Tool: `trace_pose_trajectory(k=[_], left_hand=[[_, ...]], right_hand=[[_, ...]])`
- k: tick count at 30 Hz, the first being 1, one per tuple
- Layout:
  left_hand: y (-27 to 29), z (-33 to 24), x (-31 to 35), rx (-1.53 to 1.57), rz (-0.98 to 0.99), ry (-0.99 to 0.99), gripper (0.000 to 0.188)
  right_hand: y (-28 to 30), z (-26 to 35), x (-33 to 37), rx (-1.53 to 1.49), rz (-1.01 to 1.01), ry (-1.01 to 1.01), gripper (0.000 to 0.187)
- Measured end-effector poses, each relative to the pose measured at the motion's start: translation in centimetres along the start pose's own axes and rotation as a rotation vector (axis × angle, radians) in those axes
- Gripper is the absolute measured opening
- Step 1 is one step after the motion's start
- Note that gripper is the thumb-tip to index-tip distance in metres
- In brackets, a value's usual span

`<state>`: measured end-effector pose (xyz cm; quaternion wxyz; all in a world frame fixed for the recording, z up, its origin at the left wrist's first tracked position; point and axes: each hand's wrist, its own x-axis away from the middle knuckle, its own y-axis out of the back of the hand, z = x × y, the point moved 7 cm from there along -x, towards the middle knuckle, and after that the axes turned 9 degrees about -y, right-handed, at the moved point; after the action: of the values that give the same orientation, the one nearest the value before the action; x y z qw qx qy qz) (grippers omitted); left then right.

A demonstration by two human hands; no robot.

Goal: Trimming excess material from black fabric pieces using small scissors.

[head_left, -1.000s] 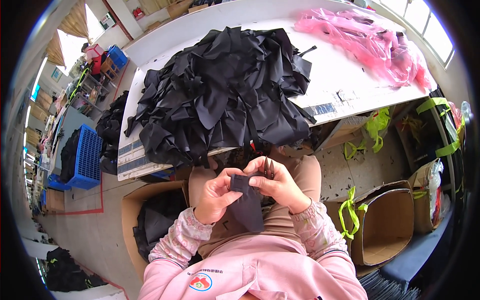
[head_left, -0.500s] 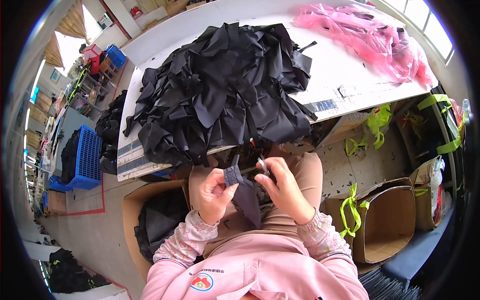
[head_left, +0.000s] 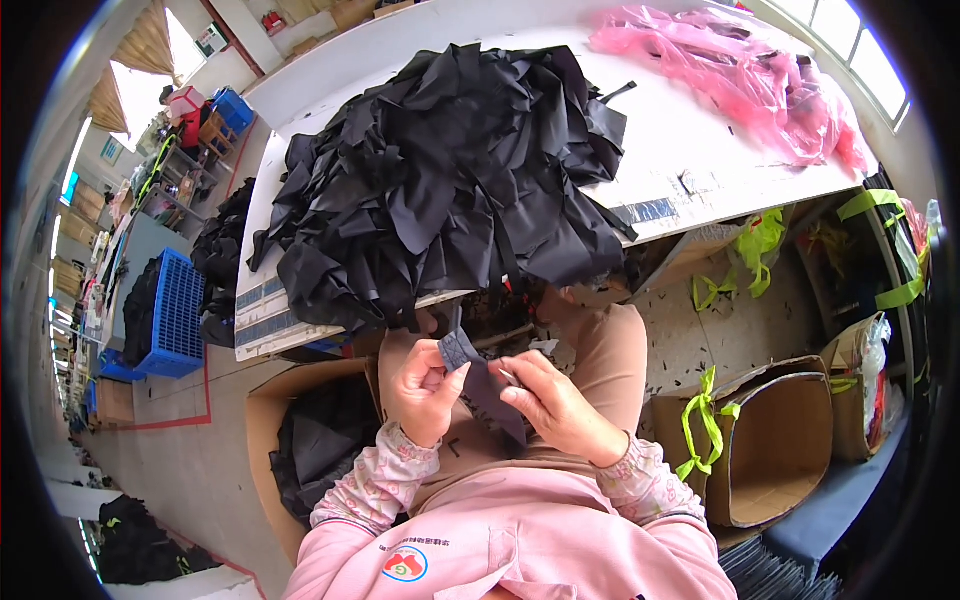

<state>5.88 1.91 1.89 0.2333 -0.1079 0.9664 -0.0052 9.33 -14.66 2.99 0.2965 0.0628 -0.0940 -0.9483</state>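
Note:
My left hand (head_left: pixel 428 396) pinches the stitched end of a black fabric piece (head_left: pixel 459 350) between thumb and fingers, above my lap. The rest of that piece hangs down between my thighs. Close on its right, my right hand (head_left: pixel 560 405) is closed around small thread snips (head_left: pixel 510 378); only a bit of their metal shows between the fingers, and the tips sit near the fabric. A large heap of black fabric pieces (head_left: pixel 430 170) covers much of the white table (head_left: pixel 690 190) in front of me and droops over its near edge.
Pink plastic sheeting (head_left: pixel 730 80) lies at the table's far right. A cardboard box (head_left: pixel 262 420) with black pieces stands left of my legs, and an open carton (head_left: pixel 770 440) at the right with a lime-green ribbon (head_left: pixel 703 425). A blue crate (head_left: pixel 175 315) is farther left. Dark scraps litter the floor.
My right hand has moved left and down with the snips, closer to the fabric in my left hand. The left hand has barely shifted, and the fabric end tilts slightly differently.

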Motion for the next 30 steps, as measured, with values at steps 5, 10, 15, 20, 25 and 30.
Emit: trace_pose_trajectory(k=[5,10,15,20,25,30], left_hand=[[-0.1,0.3,0.3,0.043,-0.04,0.011,0.014],[0.2,0.1,0.4,-0.012,-0.041,-0.019,0.015],[0.1,-0.4,0.4,-0.049,-0.042,-0.044,0.014],[0.2,0.4,1.0,0.002,-0.035,0.023,0.014],[-0.1,0.9,1.5,0.02,0.002,0.034,0.013],[-0.3,1.0,1.8,-0.014,0.025,0.018,0.013]], right_hand=[[-0.5,-1.9,0.2,-0.277,0.018,-0.226,0.037],[-1.9,-2.8,0.3,-0.344,0.038,-0.332,0.027],[-3.7,-2.9,0.3,-0.505,0.161,-0.442,0.026],[-3.8,-3.1,-0.1,-0.469,0.175,-0.417,0.026],[-2.9,-2.1,-0.7,-0.183,0.014,-0.224,0.035],[-2.1,-0.5,-0.7,-0.002,-0.069,-0.088,0.035]])
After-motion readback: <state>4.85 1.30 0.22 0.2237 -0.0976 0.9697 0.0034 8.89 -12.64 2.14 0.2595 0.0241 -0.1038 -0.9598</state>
